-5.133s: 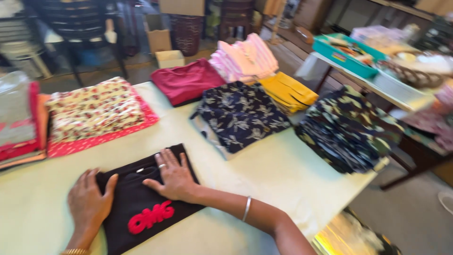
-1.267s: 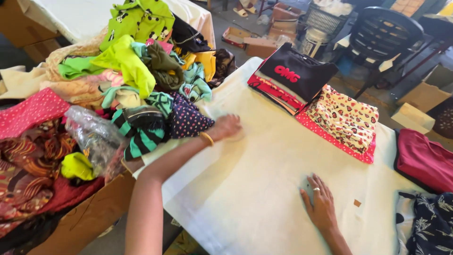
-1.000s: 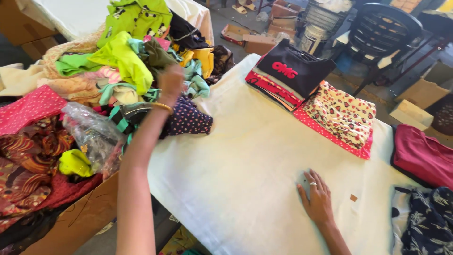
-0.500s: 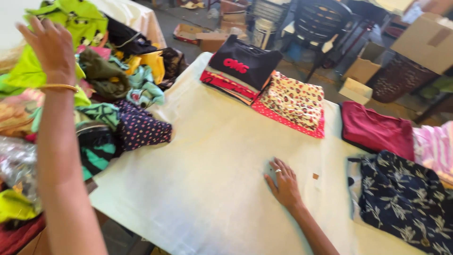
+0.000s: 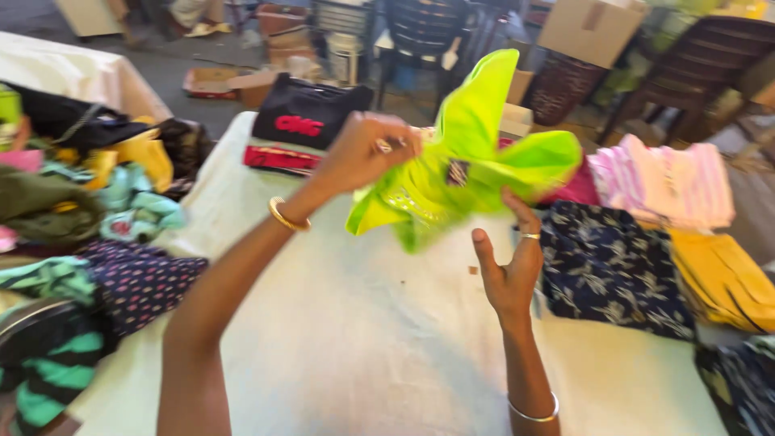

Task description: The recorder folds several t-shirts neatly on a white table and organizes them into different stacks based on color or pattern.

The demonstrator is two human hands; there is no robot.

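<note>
Left of the counter (image 5: 363, 339), a heap of loose clothes (image 5: 89, 234) lies tumbled together. Above the counter my left hand (image 5: 363, 153) is raised, its fingers (image 5: 395, 141) clenched on one edge of a bright green garment (image 5: 468, 165), which hangs crumpled in the air over the counter's middle. My right hand (image 5: 508, 262) comes up under it, fingers spread, only the tips touching the lower edge, not gripping. Behind the garment, at the counter's far end, sits a folded black shirt (image 5: 307, 121); to the right lie a dark flowered stack (image 5: 605, 266), a pink one (image 5: 670, 182) and a yellow one (image 5: 722, 278). I judge I am opening the garment out; next I need a second hold to spread it flat.
</note>
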